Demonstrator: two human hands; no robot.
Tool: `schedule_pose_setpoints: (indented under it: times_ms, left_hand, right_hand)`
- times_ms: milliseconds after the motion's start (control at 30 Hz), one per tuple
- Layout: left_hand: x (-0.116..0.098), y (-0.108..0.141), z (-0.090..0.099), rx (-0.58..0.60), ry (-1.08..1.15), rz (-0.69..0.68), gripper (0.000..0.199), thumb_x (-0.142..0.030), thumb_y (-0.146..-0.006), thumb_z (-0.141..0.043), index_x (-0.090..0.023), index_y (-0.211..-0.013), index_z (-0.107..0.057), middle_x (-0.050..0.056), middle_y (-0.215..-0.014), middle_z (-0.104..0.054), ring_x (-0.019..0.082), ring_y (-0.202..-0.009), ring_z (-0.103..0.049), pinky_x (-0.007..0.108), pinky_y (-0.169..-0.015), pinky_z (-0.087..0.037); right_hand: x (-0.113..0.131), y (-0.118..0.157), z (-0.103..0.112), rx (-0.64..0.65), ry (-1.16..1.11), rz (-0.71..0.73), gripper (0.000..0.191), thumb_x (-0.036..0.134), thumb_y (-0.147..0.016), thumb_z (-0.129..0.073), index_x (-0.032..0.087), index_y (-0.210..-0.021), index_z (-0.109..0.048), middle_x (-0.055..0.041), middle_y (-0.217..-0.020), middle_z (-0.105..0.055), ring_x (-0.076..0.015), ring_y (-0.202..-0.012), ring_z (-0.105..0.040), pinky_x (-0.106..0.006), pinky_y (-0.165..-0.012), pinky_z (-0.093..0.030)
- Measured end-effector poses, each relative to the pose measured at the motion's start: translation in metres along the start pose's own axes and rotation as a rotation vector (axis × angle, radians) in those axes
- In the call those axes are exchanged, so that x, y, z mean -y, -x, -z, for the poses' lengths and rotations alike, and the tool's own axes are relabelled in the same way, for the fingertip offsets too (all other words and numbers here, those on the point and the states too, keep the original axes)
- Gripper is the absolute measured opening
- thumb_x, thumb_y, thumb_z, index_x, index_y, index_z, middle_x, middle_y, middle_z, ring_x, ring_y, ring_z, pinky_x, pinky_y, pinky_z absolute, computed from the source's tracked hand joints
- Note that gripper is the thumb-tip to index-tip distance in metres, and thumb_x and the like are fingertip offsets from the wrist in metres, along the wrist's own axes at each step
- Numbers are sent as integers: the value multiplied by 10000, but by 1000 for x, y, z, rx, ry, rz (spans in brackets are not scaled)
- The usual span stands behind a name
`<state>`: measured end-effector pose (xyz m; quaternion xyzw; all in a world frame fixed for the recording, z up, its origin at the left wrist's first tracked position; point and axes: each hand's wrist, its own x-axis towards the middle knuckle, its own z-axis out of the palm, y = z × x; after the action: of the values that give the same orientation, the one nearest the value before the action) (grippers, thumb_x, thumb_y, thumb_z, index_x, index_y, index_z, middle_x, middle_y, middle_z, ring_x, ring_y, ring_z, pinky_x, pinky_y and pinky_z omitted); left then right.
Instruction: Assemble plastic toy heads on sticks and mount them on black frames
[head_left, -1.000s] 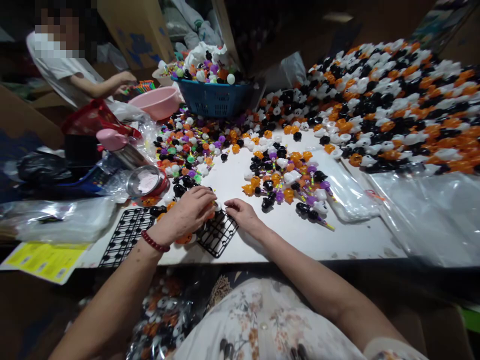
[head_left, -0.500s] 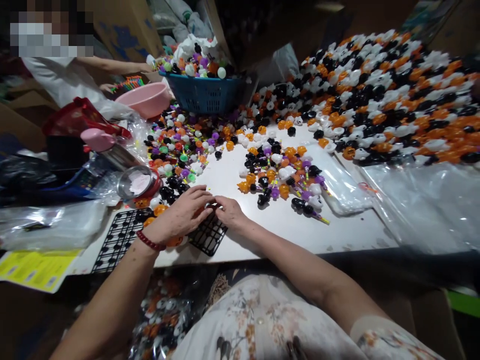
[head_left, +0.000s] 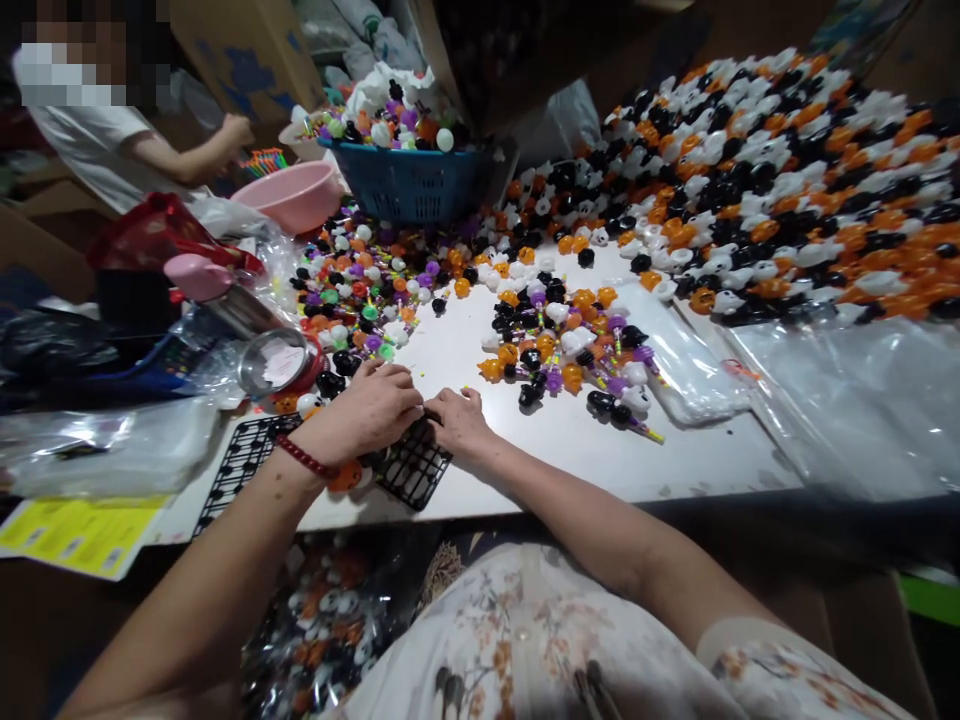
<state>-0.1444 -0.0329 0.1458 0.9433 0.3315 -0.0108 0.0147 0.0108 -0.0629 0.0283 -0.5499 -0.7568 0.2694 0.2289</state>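
Observation:
My left hand point(head_left: 369, 412), with a red bead bracelet at its wrist, is over the left part of a black plastic grid point(head_left: 417, 468), its fingers curled together. My right hand point(head_left: 459, 418) meets it at the grid's upper edge, fingers bent and closed on something small and dark that I cannot make out. A second black grid point(head_left: 241, 462) lies left of my left wrist. An orange pumpkin piece point(head_left: 346, 476) sits under that wrist. Right of my hands lies a group of orange, black, white and purple figures point(head_left: 551, 350), some on striped sticks.
Behind stands a blue basket point(head_left: 420, 185) full of pieces, beside a pink basin point(head_left: 289, 195). A large heap of figures point(head_left: 750, 190) covers the back right. Clear plastic bags point(head_left: 847, 400) lie at right. A steel cup point(head_left: 276, 362) stands at left. Another person point(head_left: 90, 140) is at the back left.
The fingers of my left hand have curled in more, and my left wrist is slightly further left. The other person's arm has drawn back from the basket, with the hand raised.

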Motion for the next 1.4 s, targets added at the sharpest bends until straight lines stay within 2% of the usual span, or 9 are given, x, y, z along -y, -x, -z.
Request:
schedule_pose_setpoints:
  times_ms: [167,367,533,933,1033,1133,1233,1300,1400]
  left_hand:
    - [-3,-14,4,60,-108,-70,167,-180,-805,-528,-194,-684,-642,91,-820,-679,271,-917,-587,524,-964,-326]
    - [-2,-32,-9,242,-117,-150,134,-129,-707,-585,-194,-595,-621,96,-715,-682,275,-843,-595,484,-887,-321]
    - [-5,-36,-5,371,-229,-149,173,-133,-729,-551,-183,-592,-645,95,-651,-692,219,-669,-610,440,-820,-330]
    - [0,-24,-1,264,-208,-159,293,-271,-867,-506,-173,-634,-655,121,-703,-705,262,-757,-644,446,-831,-375]
    - [0,-23,0,219,-161,-153,319,-321,-881,-520,-174,-620,-631,114,-682,-690,256,-738,-631,447,-828,-379]
    - [0,-23,3,198,-128,-154,337,-332,-900,-514,-176,-622,-623,103,-686,-684,231,-734,-614,422,-824,-382]
    - [1,-24,8,211,-55,-151,312,-335,-921,-511,-188,-692,-664,96,-773,-712,224,-801,-619,399,-843,-378]
    - [1,-25,14,215,17,-154,300,-359,-942,-494,-201,-785,-694,89,-866,-731,230,-870,-625,391,-860,-377]
    - [0,-23,23,151,88,-158,333,-385,-977,-436,-205,-889,-702,76,-952,-731,224,-930,-621,388,-896,-380]
  right_hand:
    - [0,1,-3,-22,75,4,214,284,-909,-543,252,-1077,-671,-35,-1049,-610,-201,-1037,-570,-477,-1102,-193]
    - [-2,2,-5,-24,146,27,230,267,-866,-577,224,-1078,-654,-47,-1058,-603,-204,-978,-576,-464,-1105,-212]
    - [-5,2,-7,-43,115,43,226,255,-879,-573,223,-1083,-666,-51,-1059,-623,-204,-1019,-575,-458,-1110,-193]
    - [-5,-1,-6,-63,32,20,247,266,-975,-531,231,-1148,-704,-67,-1091,-660,-205,-1114,-558,-452,-1119,-207]
    - [-4,13,11,-64,6,49,278,269,-983,-530,205,-1219,-662,-83,-1105,-668,-205,-1112,-565,-437,-1117,-242]
    - [-16,39,49,-194,69,131,264,227,-974,-527,213,-1199,-664,-88,-1134,-674,-219,-1108,-565,-443,-1120,-248]
    - [-40,61,93,-290,289,-30,267,171,-949,-504,192,-1136,-694,-129,-1120,-675,-269,-1078,-570,-435,-1005,-358]
    - [-54,68,113,-246,389,-147,280,218,-978,-461,200,-1128,-697,-127,-1047,-689,-271,-990,-605,-386,-873,-425]
    - [-67,69,121,-106,486,-217,314,209,-970,-459,244,-1204,-666,-110,-997,-693,-255,-865,-642,-340,-734,-441]
